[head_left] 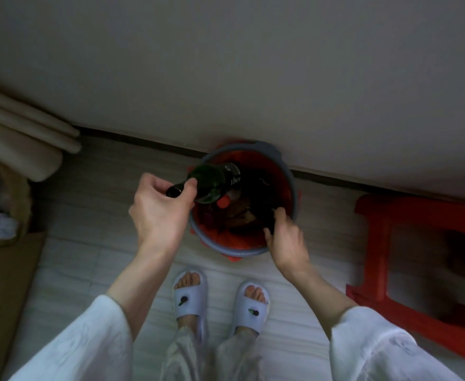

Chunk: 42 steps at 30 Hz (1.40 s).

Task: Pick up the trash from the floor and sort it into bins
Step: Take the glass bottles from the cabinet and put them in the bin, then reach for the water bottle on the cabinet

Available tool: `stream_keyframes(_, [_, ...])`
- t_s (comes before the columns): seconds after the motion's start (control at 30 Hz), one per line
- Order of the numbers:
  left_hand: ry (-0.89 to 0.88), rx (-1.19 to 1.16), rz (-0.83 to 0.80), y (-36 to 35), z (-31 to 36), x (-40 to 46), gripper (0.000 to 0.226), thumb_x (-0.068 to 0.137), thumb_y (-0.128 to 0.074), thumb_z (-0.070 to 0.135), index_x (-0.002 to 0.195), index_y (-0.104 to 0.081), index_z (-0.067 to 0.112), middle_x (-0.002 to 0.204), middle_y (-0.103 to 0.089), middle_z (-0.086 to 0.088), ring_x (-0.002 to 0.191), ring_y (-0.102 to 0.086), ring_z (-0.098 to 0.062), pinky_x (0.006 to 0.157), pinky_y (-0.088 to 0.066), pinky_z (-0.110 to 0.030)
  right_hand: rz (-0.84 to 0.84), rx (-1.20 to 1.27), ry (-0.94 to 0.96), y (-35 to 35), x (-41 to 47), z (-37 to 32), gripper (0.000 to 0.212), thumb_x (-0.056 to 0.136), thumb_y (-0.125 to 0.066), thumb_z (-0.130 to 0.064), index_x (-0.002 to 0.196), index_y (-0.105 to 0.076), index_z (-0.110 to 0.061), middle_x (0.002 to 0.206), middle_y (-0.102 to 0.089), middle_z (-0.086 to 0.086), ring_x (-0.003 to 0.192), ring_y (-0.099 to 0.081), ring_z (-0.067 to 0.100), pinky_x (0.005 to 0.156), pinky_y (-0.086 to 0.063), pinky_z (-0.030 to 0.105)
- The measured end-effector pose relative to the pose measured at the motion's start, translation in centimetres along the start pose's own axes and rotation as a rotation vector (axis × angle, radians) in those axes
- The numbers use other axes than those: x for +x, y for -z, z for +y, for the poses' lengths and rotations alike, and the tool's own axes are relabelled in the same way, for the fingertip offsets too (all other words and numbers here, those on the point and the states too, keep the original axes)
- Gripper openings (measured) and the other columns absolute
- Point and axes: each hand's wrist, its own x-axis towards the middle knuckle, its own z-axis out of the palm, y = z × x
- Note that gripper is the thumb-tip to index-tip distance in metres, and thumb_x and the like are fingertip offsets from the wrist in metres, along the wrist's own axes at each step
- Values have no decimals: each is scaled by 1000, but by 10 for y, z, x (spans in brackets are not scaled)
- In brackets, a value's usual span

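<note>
Someone stands over a bin by the wall, a bottle in one hand and something dark in the other.

At far left a cardboard box [3, 270] sits open on the floor with pale crumpled stuff in it. The left hand [159, 207] is closed around the neck of a dark green glass bottle [212, 181], held on its side with its base out over the bin [294, 199]. That grey-rimmed bin, lined in red, stands against the wall and already holds brownish scraps. The right hand [283, 237] grips a dark object [264, 204] just inside the near rim; I can't tell what it is. A red plastic stool [377, 243] lies at right.
</note>
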Motion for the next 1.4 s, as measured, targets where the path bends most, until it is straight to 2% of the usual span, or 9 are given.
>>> stream_keyframes(0.17, [80,-49,-37,-27,-22,-1,29,76,-73,35,76,-49,18,75,-61,0,83,-66,-23,80,-53,-40,-106,-43,-32,-21,-6,16,55,94,-50,-12,144,-27,-7,146,-37,13,116,-53,37,93,-47,44])
stream_keyframes(0.3, [241,-251,-28,-56,-38,-3,31,76,-75,26,74,-46,17,67,-61,1,79,-69,-25,82,-55,-42,-220,-147,-41,-41,-3,27,59,93,-46,-5,146,-21,-7,152,-25,10,113,-55,37,89,-49,43])
stream_keyframes(0.47, [506,-527,6,-91,-53,-10,28,82,-70,13,75,-43,13,84,-58,-7,75,-68,-23,60,-57,-20,-269,-77,-16,-49,-5,34,64,94,-47,-8,150,-15,-11,158,-11,9,129,-43,32,100,-40,34])
stream_keyframes(0.63, [707,-643,-50,-116,-77,-19,17,85,-64,3,93,-49,3,87,-52,-11,63,-55,-18,46,-54,-19,-314,0,25,-45,-5,38,66,92,-49,-5,149,-17,-15,158,-9,6,135,-37,28,104,-38,31])
stream_keyframes(0.87, [673,-285,-269,-134,-108,-17,18,87,-63,10,96,-49,4,112,-57,-25,84,-60,-32,59,-58,-36,-373,162,-16,-46,-6,38,64,92,-50,-5,148,-22,-17,158,-12,4,140,-29,24,108,-27,23])
stream_keyframes(0.93, [579,-117,-359,-127,-112,-13,20,87,-63,13,101,-51,6,116,-58,-22,94,-62,-33,77,-57,-42,-378,215,-57,-44,-11,36,62,92,-49,-6,148,-25,-18,157,-16,4,138,-33,24,111,-30,27])
stream_keyframes(1.07, [360,164,-555,-94,-111,-19,32,87,-61,12,117,-53,4,111,-61,-14,107,-56,-23,93,-41,-29,-354,245,-107,-28,-31,29,55,94,-47,-12,146,-29,-16,149,-37,4,133,-41,25,107,-35,32])
stream_keyframes(1.23, [381,56,-600,-12,-98,-40,30,90,-52,4,120,-51,-2,93,-61,-12,86,-55,-19,81,-46,-27,-356,191,-89,24,-71,-14,47,95,-46,-18,142,-37,-15,141,-48,8,130,-45,26,107,-36,33])
stream_keyframes(1.4, [376,-35,-464,103,-74,-83,32,91,-46,0,124,-47,0,75,-53,-4,37,-51,8,40,-36,-4,-432,0,60,90,-136,-78,44,94,-47,-19,138,-41,-15,133,-56,10,125,-48,29,103,-37,32])
